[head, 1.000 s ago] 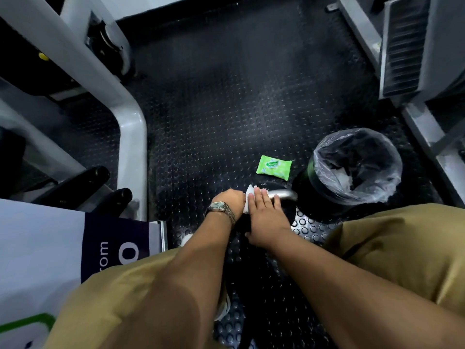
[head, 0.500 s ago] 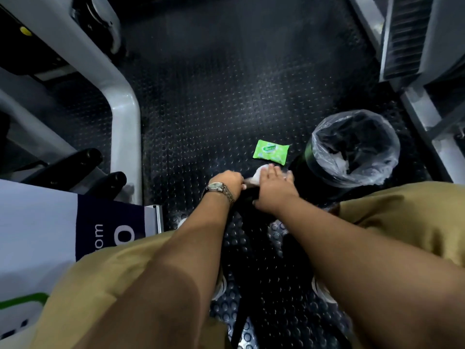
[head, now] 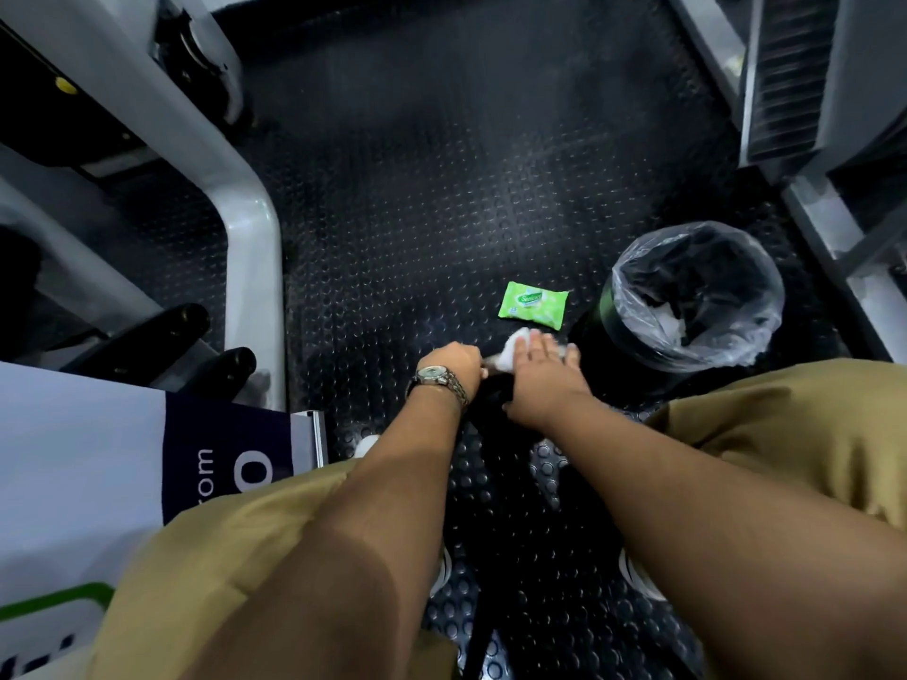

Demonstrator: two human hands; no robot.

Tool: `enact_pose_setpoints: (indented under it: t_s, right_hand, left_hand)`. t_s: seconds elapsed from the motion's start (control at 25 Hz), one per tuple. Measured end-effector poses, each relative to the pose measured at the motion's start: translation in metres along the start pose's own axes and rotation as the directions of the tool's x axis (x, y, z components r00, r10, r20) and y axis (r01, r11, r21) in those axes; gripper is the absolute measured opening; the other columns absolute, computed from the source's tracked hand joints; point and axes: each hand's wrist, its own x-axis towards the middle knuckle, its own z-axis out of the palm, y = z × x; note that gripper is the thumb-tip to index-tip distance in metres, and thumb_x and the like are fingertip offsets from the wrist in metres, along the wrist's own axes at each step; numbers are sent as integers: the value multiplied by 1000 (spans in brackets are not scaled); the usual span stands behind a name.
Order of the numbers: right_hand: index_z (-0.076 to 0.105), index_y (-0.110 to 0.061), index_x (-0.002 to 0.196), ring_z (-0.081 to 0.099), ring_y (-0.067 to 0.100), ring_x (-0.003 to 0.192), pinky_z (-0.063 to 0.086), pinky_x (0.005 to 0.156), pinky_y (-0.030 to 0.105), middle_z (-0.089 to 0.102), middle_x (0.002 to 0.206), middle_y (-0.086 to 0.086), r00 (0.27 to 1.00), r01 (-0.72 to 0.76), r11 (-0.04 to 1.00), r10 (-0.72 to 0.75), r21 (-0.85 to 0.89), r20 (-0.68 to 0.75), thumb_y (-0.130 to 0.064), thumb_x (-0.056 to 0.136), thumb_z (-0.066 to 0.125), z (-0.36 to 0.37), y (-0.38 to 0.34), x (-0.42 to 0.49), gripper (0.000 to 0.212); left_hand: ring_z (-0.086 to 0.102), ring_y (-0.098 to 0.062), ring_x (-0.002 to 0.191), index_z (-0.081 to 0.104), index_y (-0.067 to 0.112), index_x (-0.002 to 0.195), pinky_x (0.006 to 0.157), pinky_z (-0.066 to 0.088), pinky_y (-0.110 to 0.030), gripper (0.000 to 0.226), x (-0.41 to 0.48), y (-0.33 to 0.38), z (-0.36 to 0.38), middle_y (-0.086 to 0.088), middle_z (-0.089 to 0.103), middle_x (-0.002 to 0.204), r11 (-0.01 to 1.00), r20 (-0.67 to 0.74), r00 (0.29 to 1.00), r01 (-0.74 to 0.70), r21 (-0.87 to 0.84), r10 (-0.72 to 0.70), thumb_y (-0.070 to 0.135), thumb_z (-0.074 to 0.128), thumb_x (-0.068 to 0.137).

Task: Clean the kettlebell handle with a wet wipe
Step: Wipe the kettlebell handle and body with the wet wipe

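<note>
I see left hand (head: 454,364) curled round the left end of the kettlebell handle (head: 490,359), right hand (head: 542,380) flat, fingers (head: 540,342) straight, pressing the wet wipe (head: 514,347) onto that handle, kettlebell (head: 493,402) low on the studded floor (head: 417,213), green wipe pack (head: 532,305) just beyond, lined bin (head: 633,260) at right.

Just the one camera here, riding on the person's head and pointing steeply down and slightly forward at the studded rubber floor (head: 441,213). It's wide-angle, so it's taking in both forearms up close, the left hand (head: 454,360) and right hand (head: 540,380) at the kettlebell (head: 491,397) farther out mid-frame, and the gym machine frame (head: 255,238) bowing in on the left.
</note>
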Motion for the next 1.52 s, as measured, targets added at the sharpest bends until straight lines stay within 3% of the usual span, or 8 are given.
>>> enact_pose_setpoints:
  t_s: [0.12,0.32,0.56,0.76,0.96,1.08,1.32,1.52]
  right_hand:
    - [-8,-5,162,-3,36,157,0,126,56,-9,169,22,991,-133,990,131,44,39,-52,89,65,-8,12,4,113]
    - [-13,-7,161,-13,36,156,-1,125,58,-19,168,20,988,154,984,-155,-85,-8,-57,90,62,16,-23,-10,114]
    - [-8,-4,161,-3,36,157,-2,125,58,-8,169,22,998,-68,997,68,-42,6,-56,89,63,-4,5,5,113]
    - [-13,-5,161,-12,34,157,-2,124,56,-18,169,18,986,164,983,-166,-89,-16,-57,90,62,15,-25,-5,115]
    - [-8,-1,160,-3,36,157,-2,124,56,-8,169,22,996,-85,996,85,-12,-1,-56,89,64,-2,4,5,116]
    - [-4,1,160,-3,38,157,0,125,55,-6,169,24,999,25,1000,-25,-2,-20,-58,89,64,3,-19,-1,115]
    - [48,-18,140,48,28,136,6,123,59,56,141,8,998,51,997,-53,-61,-33,-73,81,61,-19,-6,18,82]
    - [57,-27,131,53,26,132,16,120,56,61,135,1,990,85,996,-81,-33,114,-74,77,58,-35,-12,33,72]
  left_hand:
    - [67,-34,107,68,16,124,84,52,-39,31,1,-1,1,-13,69,120,1000,5,1000,4,-5,-4,33,51,104]
    - [68,-32,110,69,13,121,89,54,-40,31,-4,3,-4,-10,70,121,1000,-3,1000,26,0,-26,22,46,102]
    - [68,-33,105,68,16,122,86,54,-40,31,-1,-3,2,-12,70,117,999,16,1000,7,-31,-6,34,47,106]
    - [69,-32,101,70,12,114,82,52,-36,35,-7,2,-1,-9,72,112,999,-11,1000,22,-36,-22,26,40,104]
    - [68,-33,103,68,16,120,84,54,-38,30,-3,-2,1,-12,71,115,999,16,1000,8,-52,-7,31,47,105]
    - [69,-33,105,69,17,119,83,53,-37,30,-5,-1,1,-11,71,117,999,-9,1000,9,-39,-9,26,45,104]
    - [68,-34,106,68,17,122,84,53,-38,28,-6,-1,1,-12,70,118,998,7,1000,27,-65,-26,27,50,104]
    - [68,-33,106,69,19,121,83,52,-36,26,-5,-1,-2,-12,70,118,996,30,999,33,-79,-30,27,51,103]
